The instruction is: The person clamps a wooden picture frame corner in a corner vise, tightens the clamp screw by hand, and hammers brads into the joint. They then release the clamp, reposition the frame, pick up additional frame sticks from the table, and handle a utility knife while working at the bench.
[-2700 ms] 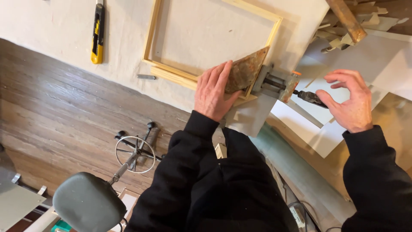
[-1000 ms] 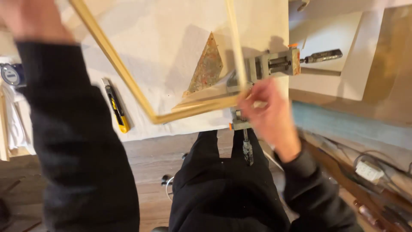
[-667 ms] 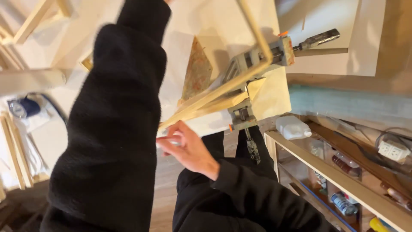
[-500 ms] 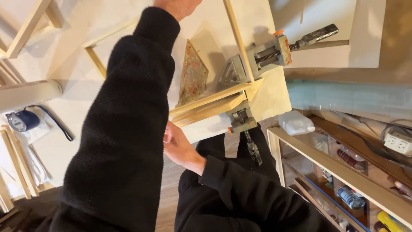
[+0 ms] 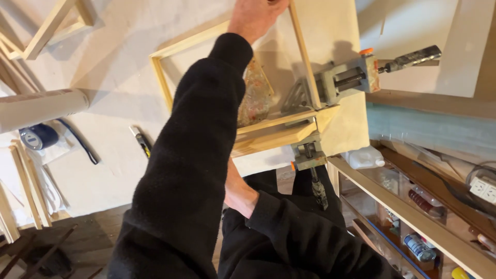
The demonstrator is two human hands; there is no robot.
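Pale yellow wooden frame [image 5: 170,67] on a cream sheet [image 5: 119,103]; grey clamp [image 5: 338,82] with an orange tip; mottled brown-green pad [image 5: 256,95]; black sleeves [image 5: 191,170].

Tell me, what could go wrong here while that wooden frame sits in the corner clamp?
The left hand grips the far rail of the wooden frame while one corner sits in the corner clamp; pulling could strain that joint. The clamp's handle overhangs the table edge by the person's lap and could get bumped.
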